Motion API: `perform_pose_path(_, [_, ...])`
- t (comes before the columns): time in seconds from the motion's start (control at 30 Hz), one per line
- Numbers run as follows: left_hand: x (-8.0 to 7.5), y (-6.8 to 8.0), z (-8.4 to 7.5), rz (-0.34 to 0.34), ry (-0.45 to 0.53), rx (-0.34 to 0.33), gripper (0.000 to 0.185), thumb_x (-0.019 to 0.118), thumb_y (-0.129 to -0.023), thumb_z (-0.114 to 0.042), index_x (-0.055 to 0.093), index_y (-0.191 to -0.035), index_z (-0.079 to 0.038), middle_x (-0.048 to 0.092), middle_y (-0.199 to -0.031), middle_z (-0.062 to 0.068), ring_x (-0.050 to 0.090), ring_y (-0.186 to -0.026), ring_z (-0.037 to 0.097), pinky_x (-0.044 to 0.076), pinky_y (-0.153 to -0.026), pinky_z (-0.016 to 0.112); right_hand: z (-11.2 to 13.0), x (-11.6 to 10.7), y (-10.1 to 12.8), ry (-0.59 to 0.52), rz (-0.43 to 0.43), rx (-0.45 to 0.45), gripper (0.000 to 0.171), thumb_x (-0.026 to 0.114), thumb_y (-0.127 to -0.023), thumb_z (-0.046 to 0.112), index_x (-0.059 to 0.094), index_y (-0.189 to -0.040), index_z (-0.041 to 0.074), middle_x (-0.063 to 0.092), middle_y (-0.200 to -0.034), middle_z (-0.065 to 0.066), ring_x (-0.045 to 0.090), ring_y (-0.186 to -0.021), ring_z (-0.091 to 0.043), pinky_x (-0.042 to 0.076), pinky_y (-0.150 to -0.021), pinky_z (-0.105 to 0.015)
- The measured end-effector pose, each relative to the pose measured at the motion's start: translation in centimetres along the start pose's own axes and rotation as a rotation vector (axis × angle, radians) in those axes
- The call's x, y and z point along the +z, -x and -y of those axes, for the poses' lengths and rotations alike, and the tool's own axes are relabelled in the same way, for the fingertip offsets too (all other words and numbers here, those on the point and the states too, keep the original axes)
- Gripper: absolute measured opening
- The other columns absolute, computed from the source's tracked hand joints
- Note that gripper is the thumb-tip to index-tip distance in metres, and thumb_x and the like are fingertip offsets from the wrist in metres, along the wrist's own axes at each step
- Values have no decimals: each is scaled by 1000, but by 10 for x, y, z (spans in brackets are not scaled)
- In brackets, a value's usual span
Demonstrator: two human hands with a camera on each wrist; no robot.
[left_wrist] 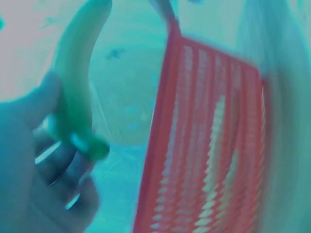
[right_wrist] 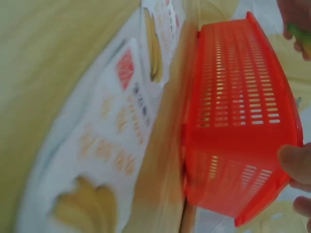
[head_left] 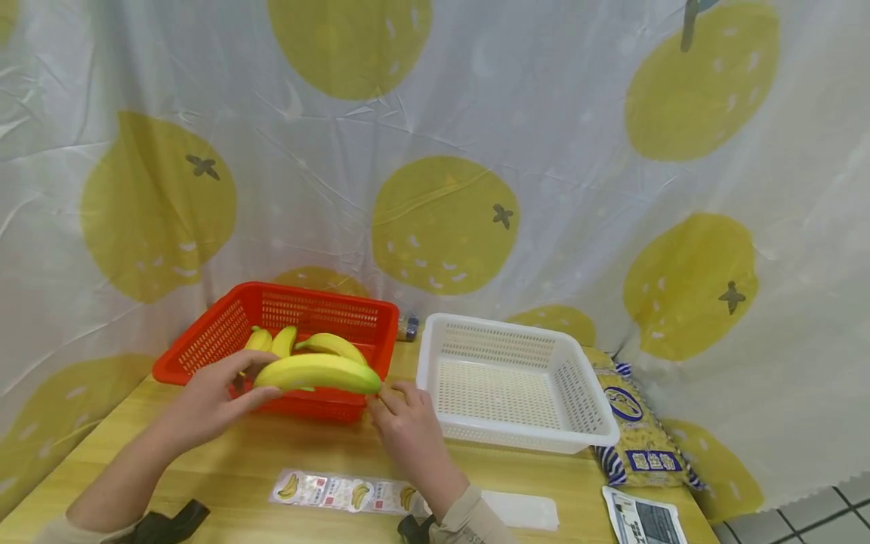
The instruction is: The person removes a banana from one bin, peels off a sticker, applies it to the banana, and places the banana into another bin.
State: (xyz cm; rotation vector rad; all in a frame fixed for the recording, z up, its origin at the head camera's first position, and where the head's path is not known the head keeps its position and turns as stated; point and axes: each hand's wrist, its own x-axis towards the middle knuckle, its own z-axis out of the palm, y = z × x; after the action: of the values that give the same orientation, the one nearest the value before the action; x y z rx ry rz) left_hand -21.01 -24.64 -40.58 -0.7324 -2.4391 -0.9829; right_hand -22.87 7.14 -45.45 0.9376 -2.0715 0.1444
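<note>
A yellow banana with a green tip (head_left: 319, 373) is in my left hand (head_left: 214, 399), gripped at one end between thumb and fingers, above the near side of the red basket (head_left: 272, 289). The left wrist view, blurred, shows the same banana (left_wrist: 77, 73) upright beside the basket wall (left_wrist: 204, 121). Several more bananas (head_left: 333, 346) lie inside the basket. My right hand (head_left: 411, 423) is by the basket's near right corner, its fingers loosely bent and its fingertips close to the green tip. In the right wrist view its thumb (right_wrist: 296, 162) overlaps the rim.
A white basket (head_left: 516, 434) stands to the right, with a yellow bag of food (head_left: 639, 431) beside it. In front lies a strip of banana stickers (head_left: 347, 493), with a white strip (head_left: 519, 510) next to it. A printed packet (head_left: 646, 517) is at the near right edge. Behind hangs a lemon-print curtain (head_left: 571, 189).
</note>
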Motion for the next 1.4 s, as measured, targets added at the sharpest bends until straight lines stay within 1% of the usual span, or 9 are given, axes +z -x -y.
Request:
perform_pose_path(0.13, [21, 31, -1, 140, 323, -82, 30, 69, -97, -5, 65, -125, -16, 70, -94, -6, 62, -70, 10, 52, -57, 27, -4, -13, 21, -17, 19, -86, 27, 86, -79, 16, 77, -104, 18, 68, -135, -7, 61, -126, -29, 51, -90, -36])
perform_pose_path(0.23, [38, 39, 4, 221, 385, -115, 25, 68, -99, -8, 66, -121, -18, 70, -93, -6, 61, -69, 11, 51, -57, 27, -8, -26, 40, -129, -20, -127, 26, 84, -73, 5, 76, -97, 13, 72, -110, -3, 65, -103, -19, 48, -82, -26])
perform_pose_path(0.33, [54, 41, 8, 257, 338, -142, 18, 70, -99, -17, 68, -117, -21, 69, -88, -11, 59, -70, 8, 49, -58, 26, -11, -39, 59, -252, 47, -101, 21, 85, -72, 5, 75, -88, 12, 63, -86, 5, 54, -80, -10, 42, -72, -17])
perform_pose_path(0.4, [63, 41, 8, 281, 306, -169, 17, 70, -99, -24, 68, -116, -21, 68, -86, -12, 59, -71, 7, 49, -59, 25, -11, -46, 72, -292, 186, -56, 18, 86, -76, 14, 77, -91, 15, 62, -87, 6, 53, -80, -9, 43, -74, -17])
perform_pose_path(0.53, [77, 42, 7, 324, 251, -264, 27, 71, -97, -40, 70, -115, -20, 68, -85, -12, 59, -73, 5, 50, -62, 24, -10, -56, 89, -238, 512, -42, 23, 76, -92, 37, 77, -112, 25, 69, -124, -4, 62, -108, -19, 52, -90, -34])
perform_pose_path(0.63, [87, 42, 6, 319, 232, -294, 31, 73, -95, -44, 71, -114, -19, 66, -81, -11, 56, -69, 3, 48, -60, 24, -13, -65, 94, -213, 638, -69, 20, 69, -97, 39, 76, -115, 33, 64, -139, -9, 61, -118, -27, 53, -92, -45])
perform_pose_path(1.0, [117, 44, -8, 272, 34, -201, 34, 70, -92, -57, 73, -110, -28, 52, -73, -19, 44, -63, -3, 38, -56, 21, -33, -96, 94, -401, 839, 186, 21, 79, -79, 19, 84, -94, 34, 64, -104, 11, 48, -96, -7, 41, -79, -27])
perform_pose_path(1.13, [122, 44, -12, 266, -45, -182, 39, 66, -93, -61, 74, -111, -28, 48, -77, -21, 42, -67, -4, 35, -59, 21, -33, -97, 95, -420, 817, 180, 24, 80, -76, 17, 84, -94, 33, 55, -91, 18, 41, -87, -1, 35, -76, -20])
perform_pose_path(1.4, [120, 45, -19, 240, -156, -134, 52, 66, -91, -64, 72, -123, -24, 53, -92, -19, 42, -72, -4, 36, -59, 20, -34, -97, 98, -464, 780, 180, 24, 82, -75, 18, 84, -94, 32, 51, -88, 20, 41, -85, 1, 36, -75, -17])
